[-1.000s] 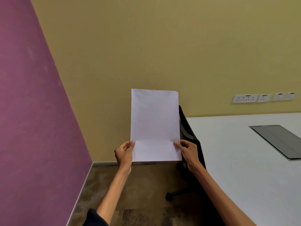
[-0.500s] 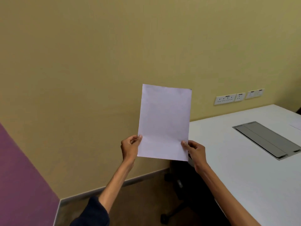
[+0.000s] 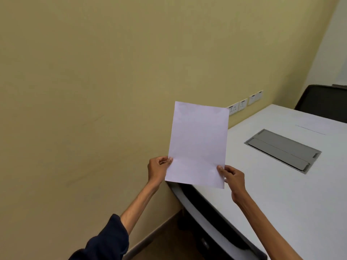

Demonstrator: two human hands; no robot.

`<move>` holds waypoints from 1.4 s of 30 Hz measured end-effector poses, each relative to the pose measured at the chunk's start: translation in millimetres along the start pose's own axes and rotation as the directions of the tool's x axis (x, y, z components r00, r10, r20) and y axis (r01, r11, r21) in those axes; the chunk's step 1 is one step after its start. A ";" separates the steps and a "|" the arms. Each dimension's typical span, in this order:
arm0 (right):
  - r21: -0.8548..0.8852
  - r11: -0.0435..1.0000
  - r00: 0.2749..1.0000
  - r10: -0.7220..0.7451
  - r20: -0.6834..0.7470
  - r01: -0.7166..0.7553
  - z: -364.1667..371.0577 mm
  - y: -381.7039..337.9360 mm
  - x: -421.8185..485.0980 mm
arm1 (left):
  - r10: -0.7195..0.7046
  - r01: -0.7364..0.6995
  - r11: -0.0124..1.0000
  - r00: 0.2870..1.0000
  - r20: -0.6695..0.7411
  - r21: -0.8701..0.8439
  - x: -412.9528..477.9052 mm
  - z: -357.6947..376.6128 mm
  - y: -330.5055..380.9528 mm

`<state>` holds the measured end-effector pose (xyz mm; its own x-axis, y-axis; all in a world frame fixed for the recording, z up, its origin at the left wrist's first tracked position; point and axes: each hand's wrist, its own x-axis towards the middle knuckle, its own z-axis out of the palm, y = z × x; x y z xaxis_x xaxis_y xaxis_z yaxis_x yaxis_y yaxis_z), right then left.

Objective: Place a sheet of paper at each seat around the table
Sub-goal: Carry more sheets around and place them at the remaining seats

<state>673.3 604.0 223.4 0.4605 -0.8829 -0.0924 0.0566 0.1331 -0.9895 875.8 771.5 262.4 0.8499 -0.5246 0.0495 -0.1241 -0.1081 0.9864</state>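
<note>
The person is holding one sheet (image 3: 198, 145) upright in the air, over the near left edge of the table (image 3: 281, 199) and in front of the wall. The left hand (image 3: 157, 169) is pinching the sheet's lower left edge, and the right hand (image 3: 233, 178) is pinching the lower right edge, thumb on the facing side. Both grips are sitting low, so most of the sheet is standing free above them.

The sheet is not touching the table. A dark chair (image 3: 204, 209) is tucked under the edge just below it, and this is probably the seat being served.

Risks from here:

- The free top could be flopping over as the sheet is tipped flat, since nothing is supporting it up there.
- The tabletop looks smooth and its edge is curving here. A sheet let go too near the rim could be sliding off onto the chair or floor.
- Set too far in, it would be lying nearer the grey hatch (image 3: 283, 150) than the seat.
- One hand letting go first would be swinging the sheet askew.
- A faint line near the far chair (image 3: 323, 102) may be a sheet already laid there — too faint to tell.
</note>
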 end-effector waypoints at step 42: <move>0.066 0.711 0.434 0.498 -0.750 -0.700 -98.8 190.4 117.7 | -0.414 -0.485 0.695 0.334 0.846 0.531 224.8 322.6 -200.0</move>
<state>650.8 480.9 13.1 -0.4365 -0.6553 -0.6165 -0.2236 0.7427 -0.6312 926.5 402.7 25.6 -0.0980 -0.8454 -0.5251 -0.7704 -0.2696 0.5778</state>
